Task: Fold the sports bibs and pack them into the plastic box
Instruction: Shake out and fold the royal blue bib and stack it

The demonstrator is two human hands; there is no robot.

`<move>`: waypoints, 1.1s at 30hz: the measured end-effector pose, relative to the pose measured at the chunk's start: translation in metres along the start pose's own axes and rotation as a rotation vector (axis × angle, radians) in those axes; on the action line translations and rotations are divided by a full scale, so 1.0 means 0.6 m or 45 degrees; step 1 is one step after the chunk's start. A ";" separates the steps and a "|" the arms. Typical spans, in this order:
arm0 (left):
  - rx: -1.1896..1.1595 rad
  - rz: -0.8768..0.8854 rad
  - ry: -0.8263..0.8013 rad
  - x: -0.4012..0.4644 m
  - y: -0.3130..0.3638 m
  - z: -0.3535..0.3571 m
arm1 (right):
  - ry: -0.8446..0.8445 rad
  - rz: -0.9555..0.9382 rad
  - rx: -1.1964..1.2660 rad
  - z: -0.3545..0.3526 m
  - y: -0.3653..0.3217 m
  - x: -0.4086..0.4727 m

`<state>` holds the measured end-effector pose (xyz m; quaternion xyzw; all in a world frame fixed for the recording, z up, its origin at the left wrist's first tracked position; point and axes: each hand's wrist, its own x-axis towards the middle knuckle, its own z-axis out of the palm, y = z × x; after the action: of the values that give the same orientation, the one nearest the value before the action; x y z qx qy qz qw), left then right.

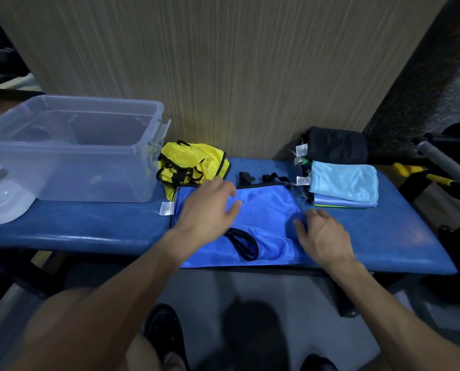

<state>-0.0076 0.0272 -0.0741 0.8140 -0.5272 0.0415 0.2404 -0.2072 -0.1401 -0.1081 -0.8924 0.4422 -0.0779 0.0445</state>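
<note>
Both hands lie flat: left hand (210,207) and right hand (321,234) press the blue bib (266,210) on the bench (89,226), right of the plastic box (71,145). Limp, slippery cloth, I reckon; pinch corners.

One plastic box (71,145), two loose bibs (blue (263,210), yellow (191,162)), three folded.
</note>
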 end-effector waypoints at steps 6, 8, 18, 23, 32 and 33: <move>0.007 0.100 -0.441 0.010 0.026 0.062 | -0.118 0.297 0.523 0.013 0.005 0.019; 0.030 0.070 -0.465 0.014 0.020 0.065 | -0.124 0.335 0.598 0.013 0.004 0.018; 0.146 -0.104 -0.885 0.017 0.015 0.087 | -0.194 0.371 1.032 -0.007 -0.019 0.026; 0.045 -0.091 -0.638 0.026 0.008 0.086 | -0.366 0.480 1.645 -0.027 -0.020 0.025; -0.144 -0.015 -0.660 0.037 -0.009 0.079 | -0.421 0.360 1.976 -0.066 -0.057 0.027; -0.230 -0.039 -0.587 0.037 -0.014 0.068 | -0.395 0.331 1.968 -0.073 -0.070 0.028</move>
<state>0.0023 -0.0066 -0.1061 0.7851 -0.5572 -0.1961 0.1862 -0.1719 -0.1284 -0.0569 -0.5507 0.3523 -0.2315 0.7204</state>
